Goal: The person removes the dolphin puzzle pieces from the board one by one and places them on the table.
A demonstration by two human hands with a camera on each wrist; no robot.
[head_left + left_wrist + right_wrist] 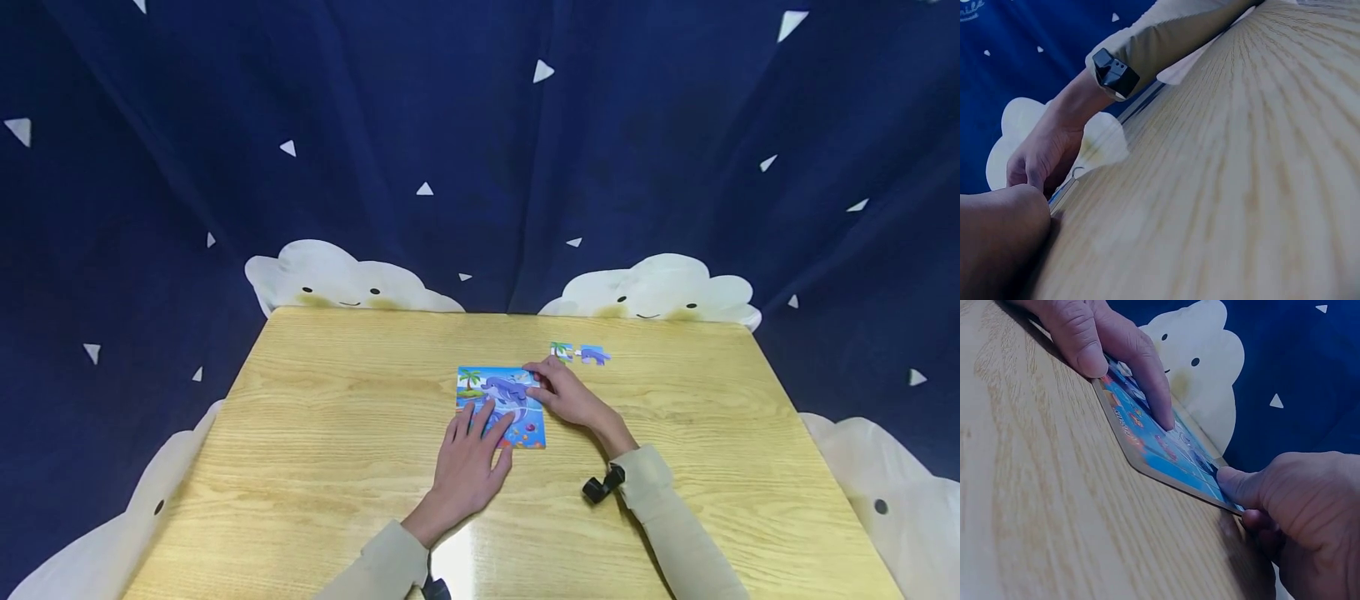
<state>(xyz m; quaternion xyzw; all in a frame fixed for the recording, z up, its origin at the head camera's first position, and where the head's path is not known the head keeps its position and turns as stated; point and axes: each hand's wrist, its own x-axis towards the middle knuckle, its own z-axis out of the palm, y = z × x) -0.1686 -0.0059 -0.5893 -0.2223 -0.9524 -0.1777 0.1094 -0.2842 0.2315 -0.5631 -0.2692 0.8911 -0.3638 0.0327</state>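
Note:
A jigsaw puzzle [534, 435] with a dolphin and a palm tree lies in the middle of the wooden table. My left hand [468, 467] rests palm down over its lower left part, fingers spread across the picture. At the upper right edge, my right hand [566, 396] pinches the puzzle. From the right wrist view, the right thumb [1241, 487] presses on top of the board's rim while the other fingers curl below it. Whether a separate piece sits in that grip, I cannot tell. In the left wrist view the puzzle is mostly hidden.
Just beyond the right hand lie two loose puzzle pieces, one with a palm tree [559, 349] and one with a purple dolphin part [594, 355]. A dark blue curtain [420, 108] with white triangles and clouds surrounds the wooden table [337, 400].

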